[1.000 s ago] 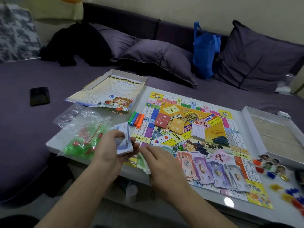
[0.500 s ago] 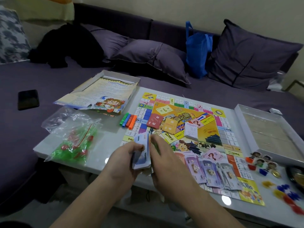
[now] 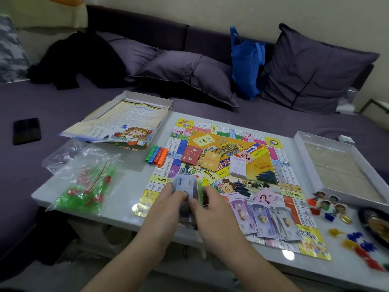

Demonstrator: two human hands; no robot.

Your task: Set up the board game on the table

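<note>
A white glossy table point(image 3: 126, 186) stands before a purple sofa point(image 3: 210, 45) bearing 3 cushions and 1 blue bag point(image 3: 246, 64); 1 dark phone point(image 3: 27, 131) lies on the seat. The game board point(image 3: 229, 148), yellow-centred with a coloured border, lies flat in the table's middle, holding 3 card decks and fanned purple banknotes point(image 3: 265, 218) near its front edge. At the left edge sits 1 bag of green and red pieces point(image 3: 84, 186); 2 box halves flank the board. Over the board's front left corner, left hand point(image 3: 168, 209) and right hand point(image 3: 212, 211) together pinch a stack of bills point(image 3: 185, 184).
</note>
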